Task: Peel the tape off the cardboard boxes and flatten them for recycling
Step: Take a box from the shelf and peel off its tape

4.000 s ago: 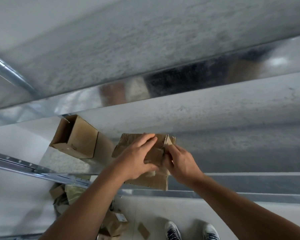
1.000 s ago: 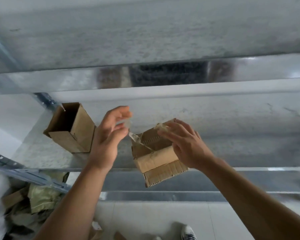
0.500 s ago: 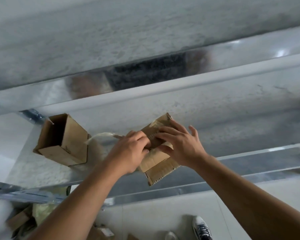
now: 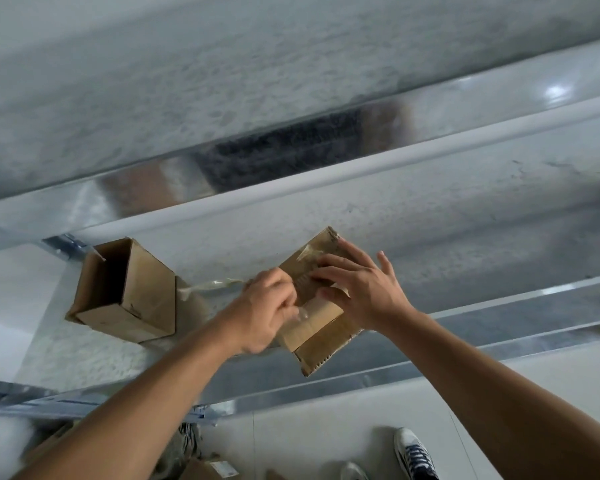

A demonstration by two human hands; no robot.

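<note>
A small flattened cardboard box (image 4: 321, 329) lies tilted on the grey metal shelf (image 4: 465, 244). My right hand (image 4: 357, 289) presses on it with spread, fairly straight fingers. My left hand (image 4: 262, 308) sits at the box's left edge with curled fingers pinching clear tape (image 4: 212, 285), whose loose strip trails left toward a second box. That open, upright cardboard box (image 4: 129, 292) stands on the shelf further left, its mouth facing up and left.
The shelf's front metal rail (image 4: 361, 377) runs below the boxes, and an upper shelf beam (image 4: 291, 157) crosses above. On the floor below lie cardboard scraps and crumpled wrapping (image 4: 187, 459) at the left. My shoes (image 4: 413, 452) show at the bottom.
The left hand dropped back from a raised position to the box's left edge, with a strip of tape now trailing left. The right hand stayed on the box.
</note>
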